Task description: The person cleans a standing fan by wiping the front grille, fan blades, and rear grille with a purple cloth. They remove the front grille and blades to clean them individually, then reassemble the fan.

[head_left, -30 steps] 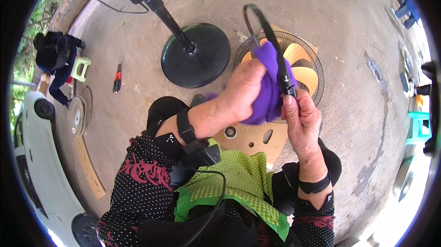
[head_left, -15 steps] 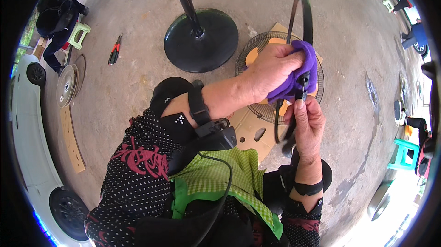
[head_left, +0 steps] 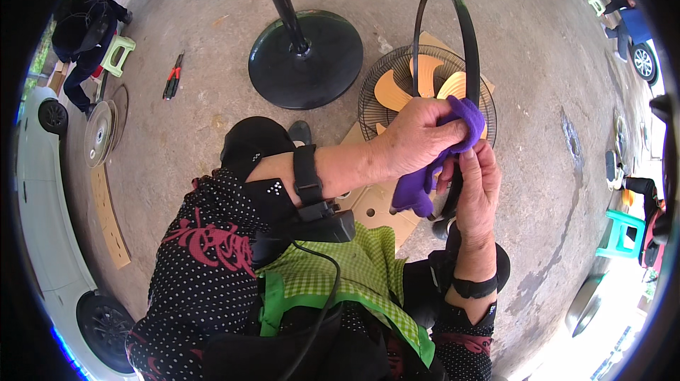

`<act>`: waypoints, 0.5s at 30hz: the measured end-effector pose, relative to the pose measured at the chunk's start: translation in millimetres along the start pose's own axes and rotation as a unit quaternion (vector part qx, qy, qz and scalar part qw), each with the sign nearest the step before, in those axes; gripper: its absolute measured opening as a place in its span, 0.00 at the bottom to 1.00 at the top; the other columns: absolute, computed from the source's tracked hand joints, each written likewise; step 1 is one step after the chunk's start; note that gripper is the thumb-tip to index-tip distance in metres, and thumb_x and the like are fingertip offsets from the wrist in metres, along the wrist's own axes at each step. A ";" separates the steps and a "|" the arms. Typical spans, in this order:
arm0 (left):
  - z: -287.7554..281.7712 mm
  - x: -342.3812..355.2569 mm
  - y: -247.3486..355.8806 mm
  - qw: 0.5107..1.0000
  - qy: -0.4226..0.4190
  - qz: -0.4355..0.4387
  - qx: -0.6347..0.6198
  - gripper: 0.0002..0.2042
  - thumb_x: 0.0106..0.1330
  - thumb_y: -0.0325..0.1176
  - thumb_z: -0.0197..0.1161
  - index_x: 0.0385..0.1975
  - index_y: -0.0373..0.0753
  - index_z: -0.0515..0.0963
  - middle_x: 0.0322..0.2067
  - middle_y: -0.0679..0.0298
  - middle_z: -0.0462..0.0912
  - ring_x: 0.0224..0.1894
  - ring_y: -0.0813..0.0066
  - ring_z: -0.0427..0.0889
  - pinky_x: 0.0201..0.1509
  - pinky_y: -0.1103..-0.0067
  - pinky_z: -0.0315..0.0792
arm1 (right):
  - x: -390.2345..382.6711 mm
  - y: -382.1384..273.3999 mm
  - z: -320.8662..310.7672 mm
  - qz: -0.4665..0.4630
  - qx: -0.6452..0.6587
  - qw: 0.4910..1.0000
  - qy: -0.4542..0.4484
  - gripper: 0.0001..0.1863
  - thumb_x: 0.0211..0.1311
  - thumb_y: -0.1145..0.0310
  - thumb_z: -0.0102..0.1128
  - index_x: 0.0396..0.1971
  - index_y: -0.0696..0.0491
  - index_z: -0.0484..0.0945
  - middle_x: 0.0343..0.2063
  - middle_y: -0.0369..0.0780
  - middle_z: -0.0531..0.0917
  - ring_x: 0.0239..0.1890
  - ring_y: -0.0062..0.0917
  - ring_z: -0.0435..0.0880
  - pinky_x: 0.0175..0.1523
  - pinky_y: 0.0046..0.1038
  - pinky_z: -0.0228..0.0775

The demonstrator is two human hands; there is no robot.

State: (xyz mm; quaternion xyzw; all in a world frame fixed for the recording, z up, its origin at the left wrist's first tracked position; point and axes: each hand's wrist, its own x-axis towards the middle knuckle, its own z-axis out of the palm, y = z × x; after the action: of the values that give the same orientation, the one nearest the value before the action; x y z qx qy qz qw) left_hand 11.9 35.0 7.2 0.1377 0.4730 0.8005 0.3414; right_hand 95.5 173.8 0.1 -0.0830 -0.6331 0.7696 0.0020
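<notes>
A thin black hoop stands upright in front of me, its lower part hidden by my hands. My left hand is closed on a purple cloth, which wraps round the right side of the hoop and hangs down below the fingers. Just beneath it, my right hand pinches the hoop with thumb and fingers, close against the cloth. Behind the hoop, a black wire fan grille lies on the floor with orange-yellow fan blades in it.
Beyond my left arm stands a round black stand base with a pole. Red-handled pliers lie on the concrete. Cardboard lies beneath my hands. A seated person is at far left, above a white car; a teal stool stands right.
The cloth now hangs lower and covers the clasp that showed on the hoop between my hands. My left hand has moved down, closer to my right; the hoop's top has swung left.
</notes>
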 end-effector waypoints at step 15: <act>-19.3 33.7 40.4 0.973 0.126 0.114 -0.154 0.11 0.72 0.32 0.55 0.30 0.32 0.77 0.25 0.56 0.83 0.23 0.68 0.84 0.27 0.74 0.81 | -6.9 -2.4 2.0 0.016 -0.100 0.992 -0.081 0.08 0.75 0.70 0.47 0.34 0.56 0.70 0.24 0.35 0.83 0.27 0.13 0.78 0.36 0.18 0.69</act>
State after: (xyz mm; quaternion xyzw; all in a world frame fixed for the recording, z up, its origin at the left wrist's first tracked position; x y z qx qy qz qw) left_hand -40.0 32.2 28.2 0.0342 0.3644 0.9083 0.2025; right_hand 101.8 171.6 3.6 -0.0307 -0.7036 0.7065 -0.0699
